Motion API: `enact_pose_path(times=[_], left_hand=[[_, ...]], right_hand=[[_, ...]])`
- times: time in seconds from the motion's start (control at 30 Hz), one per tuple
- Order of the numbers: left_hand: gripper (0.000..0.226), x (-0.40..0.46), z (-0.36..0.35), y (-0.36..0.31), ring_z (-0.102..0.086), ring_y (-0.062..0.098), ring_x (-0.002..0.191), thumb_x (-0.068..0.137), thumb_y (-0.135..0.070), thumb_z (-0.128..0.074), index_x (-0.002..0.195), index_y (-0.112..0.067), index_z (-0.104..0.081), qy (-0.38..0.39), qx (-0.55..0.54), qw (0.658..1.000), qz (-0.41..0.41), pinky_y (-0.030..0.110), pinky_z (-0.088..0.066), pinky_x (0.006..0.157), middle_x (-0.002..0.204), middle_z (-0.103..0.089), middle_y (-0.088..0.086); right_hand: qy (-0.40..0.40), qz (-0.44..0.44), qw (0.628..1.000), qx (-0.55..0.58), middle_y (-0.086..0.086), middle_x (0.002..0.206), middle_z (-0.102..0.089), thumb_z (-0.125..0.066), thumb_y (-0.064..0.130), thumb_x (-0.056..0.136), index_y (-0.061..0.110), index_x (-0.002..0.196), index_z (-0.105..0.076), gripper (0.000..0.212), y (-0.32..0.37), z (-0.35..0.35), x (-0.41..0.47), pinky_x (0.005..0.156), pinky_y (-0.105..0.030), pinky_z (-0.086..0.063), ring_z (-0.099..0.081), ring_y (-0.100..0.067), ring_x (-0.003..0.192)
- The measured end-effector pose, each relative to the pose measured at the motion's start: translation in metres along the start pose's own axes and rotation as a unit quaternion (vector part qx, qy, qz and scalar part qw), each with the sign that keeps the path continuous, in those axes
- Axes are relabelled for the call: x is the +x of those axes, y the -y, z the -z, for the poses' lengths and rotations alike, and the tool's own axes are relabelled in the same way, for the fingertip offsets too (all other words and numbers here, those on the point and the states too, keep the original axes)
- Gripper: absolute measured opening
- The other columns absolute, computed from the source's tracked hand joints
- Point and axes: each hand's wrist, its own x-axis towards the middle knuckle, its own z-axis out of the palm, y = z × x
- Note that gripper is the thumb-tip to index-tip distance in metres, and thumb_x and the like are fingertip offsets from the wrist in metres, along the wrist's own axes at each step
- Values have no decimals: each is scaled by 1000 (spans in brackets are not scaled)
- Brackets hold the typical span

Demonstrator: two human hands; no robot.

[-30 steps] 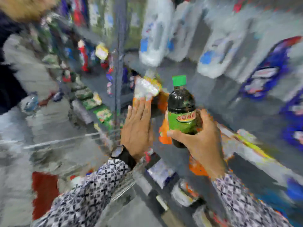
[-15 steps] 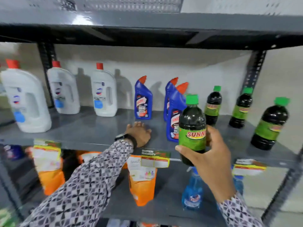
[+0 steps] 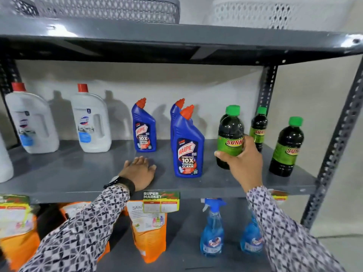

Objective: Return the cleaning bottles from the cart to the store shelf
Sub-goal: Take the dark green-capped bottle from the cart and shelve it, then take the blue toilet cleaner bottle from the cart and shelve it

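My right hand (image 3: 242, 163) grips a dark bottle with a green cap and green label (image 3: 230, 134), upright over the grey middle shelf (image 3: 82, 173), between the blue bottles and the other dark ones. Whether its base touches the shelf is hidden by my hand. My left hand (image 3: 138, 171) lies flat, palm down, on the shelf front, holding nothing. Two more dark green-capped bottles stand to the right, one at the back (image 3: 259, 128) and one nearer the front (image 3: 286, 148). The cart is out of view.
Three blue toilet-cleaner bottles (image 3: 187, 146) stand mid-shelf and white red-capped jugs (image 3: 90, 122) at the left. Below are orange refill pouches (image 3: 149, 230) and blue spray bottles (image 3: 212, 228). The upper shelf (image 3: 176, 36) carries baskets. A dark upright post (image 3: 337, 146) bounds the right side.
The view swung from the blurred aisle to face the shelf. My right hand carried the dark bottle forward in over the middle shelf. My left hand settled flat on the shelf.
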Motion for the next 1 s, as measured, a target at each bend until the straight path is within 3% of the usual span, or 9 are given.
enact_pose_path(times=[0.17, 0.4, 0.53, 0.6, 0.67, 0.73, 0.8, 0.9, 1.0], left_hand=[[65, 1, 0, 0, -14, 26, 160, 106, -46, -16, 162, -11, -15, 4, 22, 1000, -4, 51, -12, 128, 173, -12, 9], [65, 2, -1, 1, -12, 26, 161, 107, -45, -16, 162, -11, -14, 13, 37, 999, -6, 52, -11, 127, 173, -10, 9], [63, -4, 3, -3, -15, 26, 160, 108, -44, -20, 162, -12, -18, 7, -10, 1000, 15, 51, -11, 128, 172, -14, 9], [58, -12, 8, -6, -33, 32, 153, 107, -45, -29, 158, -16, -32, -43, -95, 994, 37, 48, -23, 126, 167, -32, 10], [50, -25, 13, -10, -54, 38, 137, 105, -42, -41, 150, -22, -47, -168, -177, 968, 54, 45, -43, 113, 154, -53, 14], [46, -47, 15, -13, -60, 34, 132, 103, -33, -51, 147, -23, -53, -311, -237, 919, 42, 43, -48, 108, 147, -60, 13], [45, -81, 9, -13, -59, 29, 135, 101, -27, -57, 146, -21, -55, -403, -275, 872, 28, 41, -47, 111, 146, -62, 10], [42, -141, -19, 5, -63, 27, 129, 100, -23, -60, 141, -15, -60, -464, -302, 831, 59, 38, -47, 110, 143, -64, 8], [45, -198, -61, 40, -66, 25, 118, 96, -28, -57, 139, -15, -62, -456, -334, 816, 122, 29, -46, 105, 137, -63, -3]], right_hand=[[19, -46, 998, -31, -6, 118, -74, -94, 34, 66, 15, 122, -54, 72, -40, -6, 36, 96, -47, -55, -70, -31, 111], [27, -29, 999, -10, 6, 105, -67, -97, 30, 62, 31, 112, -47, 71, -50, -6, 35, 95, -43, -57, -69, -23, 102], [55, -24, 998, -12, 7, 111, -65, -96, 32, 63, 31, 118, -47, 73, -50, -1, 34, 96, -42, -56, -67, -20, 107], [50, -9, 998, -27, 0, 131, -61, -92, 42, 66, 26, 133, -44, 85, -49, 4, 26, 104, -48, -52, -61, -23, 122], [26, 13, 998, -50, -9, 154, -46, -88, 47, 73, 22, 156, -29, 105, -44, 10, 15, 116, -48, -42, -45, -27, 143], [-11, 66, 996, -66, -11, 157, -39, -84, 43, 80, 19, 159, -25, 101, -31, 15, -2, 116, -41, -36, -39, -29, 146], [-31, 142, 988, -61, -12, 153, -42, -80, 38, 86, 17, 157, -31, 89, -13, 15, -24, 112, -31, -34, -40, -26, 143], [25, 254, 966, -30, -14, 149, -48, -80, 29, 88, 11, 152, -43, 76, 12, -10, -62, 117, -17, -29, -43, -19, 141], [108, 359, 927, -3, -16, 141, -58, -81, 22, 87, 6, 142, -56, 63, 32, -59, -113, 117, -29, -40, -54, -27, 136]])
